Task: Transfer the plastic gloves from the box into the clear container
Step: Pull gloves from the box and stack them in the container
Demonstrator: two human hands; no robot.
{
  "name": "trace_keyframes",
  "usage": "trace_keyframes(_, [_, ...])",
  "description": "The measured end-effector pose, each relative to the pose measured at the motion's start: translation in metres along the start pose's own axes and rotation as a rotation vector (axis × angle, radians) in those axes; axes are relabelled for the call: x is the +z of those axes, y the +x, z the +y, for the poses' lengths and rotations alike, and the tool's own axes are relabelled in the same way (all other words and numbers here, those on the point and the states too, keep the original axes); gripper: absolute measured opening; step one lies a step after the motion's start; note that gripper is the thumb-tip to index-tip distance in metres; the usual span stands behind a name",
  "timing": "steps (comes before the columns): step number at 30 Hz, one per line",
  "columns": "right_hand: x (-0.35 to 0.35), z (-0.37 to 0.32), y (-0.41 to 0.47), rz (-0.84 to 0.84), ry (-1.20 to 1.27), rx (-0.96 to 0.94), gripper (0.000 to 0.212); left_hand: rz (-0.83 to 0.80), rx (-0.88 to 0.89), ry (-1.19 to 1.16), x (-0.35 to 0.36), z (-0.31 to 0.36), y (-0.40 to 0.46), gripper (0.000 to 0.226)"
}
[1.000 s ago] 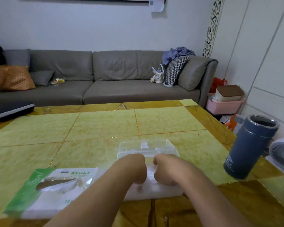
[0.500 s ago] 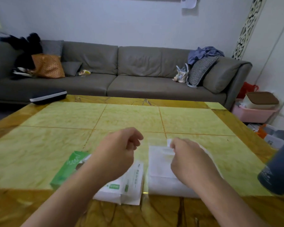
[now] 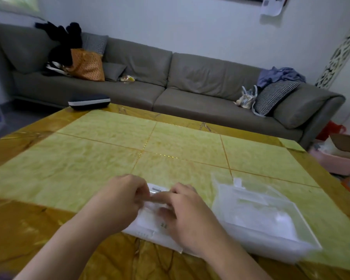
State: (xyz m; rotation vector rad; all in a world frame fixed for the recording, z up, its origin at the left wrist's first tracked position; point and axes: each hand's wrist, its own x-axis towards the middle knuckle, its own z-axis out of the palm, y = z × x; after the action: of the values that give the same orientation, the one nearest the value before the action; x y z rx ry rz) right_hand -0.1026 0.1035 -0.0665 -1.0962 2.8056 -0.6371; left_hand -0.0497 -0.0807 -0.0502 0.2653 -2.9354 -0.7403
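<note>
The white glove box [image 3: 150, 225] lies flat on the table near its front edge, mostly covered by my hands. My left hand [image 3: 121, 201] pinches at the box's top with curled fingers. My right hand [image 3: 184, 213] rests over the box's right half, its fingers meeting the left hand's at the opening. Whether a glove is between the fingers is blurred. The clear container [image 3: 257, 217] stands to the right of the box, with whitish plastic inside it.
The yellow-green tiled table [image 3: 170, 150] stretches ahead. A dark case [image 3: 89, 102] sits at its far left edge. A grey sofa [image 3: 190, 85] with cushions stands behind. A pink bin [image 3: 335, 160] is on the floor at right.
The view has swung left. Both hands moved from the clear container over to the glove box and now meet on its top. The blue flask has slid almost out of view at right.
</note>
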Motion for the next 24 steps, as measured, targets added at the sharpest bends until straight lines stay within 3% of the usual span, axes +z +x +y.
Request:
trace_keyframes(4, [0.007,-0.005,0.004,0.005,-0.023,0.043,0.024,-0.029,-0.018,-0.002,0.004,-0.007,0.004,0.024])
trace_keyframes(7, [0.012,-0.008,0.005,0.110,0.130,0.114,0.010,-0.069,-0.037,-0.009,0.006,-0.009,0.004,0.023])
trace_keyframes(14, [0.004,-0.012,0.001,0.147,0.392,0.219,0.018,-0.081,-0.059,-0.033,0.004,-0.005,-0.002,0.025])
trace_keyframes(17, [-0.010,-0.015,-0.001,0.241,0.544,0.207,0.022,-0.071,-0.058,-0.025,0.004,-0.005,-0.002,0.012])
trace_keyframes(24, [-0.057,-0.009,-0.009,0.456,1.302,0.120,0.017,-0.007,-0.104,-0.152,0.002,-0.003,-0.004,0.009])
